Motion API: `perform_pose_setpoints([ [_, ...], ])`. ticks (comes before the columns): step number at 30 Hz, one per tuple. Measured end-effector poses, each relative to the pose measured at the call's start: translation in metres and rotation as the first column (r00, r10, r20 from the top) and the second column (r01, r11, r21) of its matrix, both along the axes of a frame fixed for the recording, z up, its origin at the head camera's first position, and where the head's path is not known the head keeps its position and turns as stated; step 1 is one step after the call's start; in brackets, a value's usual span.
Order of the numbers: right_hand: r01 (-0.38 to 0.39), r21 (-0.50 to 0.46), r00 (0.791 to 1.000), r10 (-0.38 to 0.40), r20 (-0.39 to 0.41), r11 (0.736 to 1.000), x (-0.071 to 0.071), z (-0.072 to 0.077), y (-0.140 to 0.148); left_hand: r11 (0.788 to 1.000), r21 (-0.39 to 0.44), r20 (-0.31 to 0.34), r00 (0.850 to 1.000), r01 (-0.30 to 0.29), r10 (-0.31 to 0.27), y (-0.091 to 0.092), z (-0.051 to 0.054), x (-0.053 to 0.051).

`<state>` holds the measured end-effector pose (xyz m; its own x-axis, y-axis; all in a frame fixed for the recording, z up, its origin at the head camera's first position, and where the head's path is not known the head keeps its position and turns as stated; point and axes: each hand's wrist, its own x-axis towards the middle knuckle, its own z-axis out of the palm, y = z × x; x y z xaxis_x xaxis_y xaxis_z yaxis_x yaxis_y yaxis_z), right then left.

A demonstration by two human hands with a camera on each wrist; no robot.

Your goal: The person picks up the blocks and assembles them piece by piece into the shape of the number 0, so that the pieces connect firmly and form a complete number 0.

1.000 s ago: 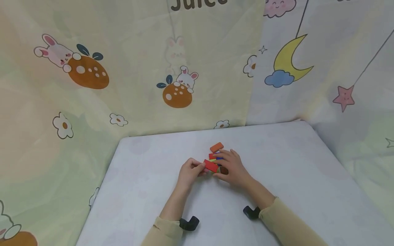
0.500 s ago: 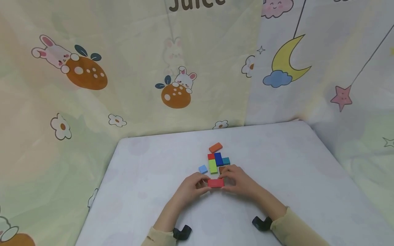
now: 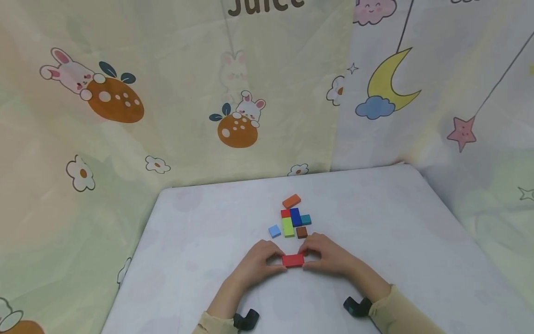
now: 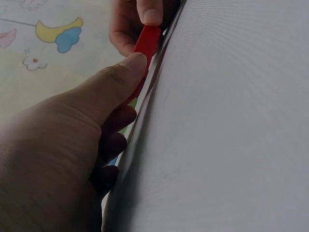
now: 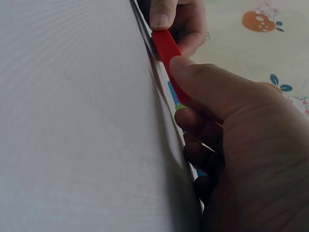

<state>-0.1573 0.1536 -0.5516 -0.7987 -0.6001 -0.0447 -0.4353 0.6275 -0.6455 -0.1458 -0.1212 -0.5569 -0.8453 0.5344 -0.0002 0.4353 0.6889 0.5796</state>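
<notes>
Both hands hold one red rectangular block (image 3: 293, 260) between them, close to the white tabletop. The left hand (image 3: 257, 265) pinches its left end with thumb and fingers. At its right end the right hand (image 3: 329, 256) grips it the same way. In the left wrist view the red block (image 4: 148, 41) runs from the near thumb to the other hand's thumb. The right wrist view shows the red block (image 5: 166, 48) from the opposite side. Just beyond the hands lie a lime-green block (image 3: 288, 227), a brown block (image 3: 301, 232) and a light-blue block (image 3: 274, 231).
Farther back, a dark-blue block (image 3: 295, 216) touches a small red block (image 3: 285, 213) and a teal block (image 3: 306, 219). An orange block (image 3: 291, 201) lies behind them. The white table (image 3: 200, 232) ends at a printed curtain (image 3: 175, 93) at the back and sides.
The red block has come from beside the other blocks toward the person and turned level. The right hand has left the group and now grips the block's right end.
</notes>
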Motion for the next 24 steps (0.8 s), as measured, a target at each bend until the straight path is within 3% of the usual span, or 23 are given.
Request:
perform_pose_setpoints([
  [10,-0.017,0.041,0.998,0.02,-0.058,0.999,0.0009,-0.002,-0.0007,0.999,-0.042,-0.048,0.999,0.018,-0.02,0.0024,0.0012,0.001],
  [24,-0.029,0.059,0.999,0.032,-0.034,0.998,0.0001,0.001,-0.0001,0.998,-0.061,-0.096,0.995,0.017,-0.022,0.003,-0.0032,0.0001],
])
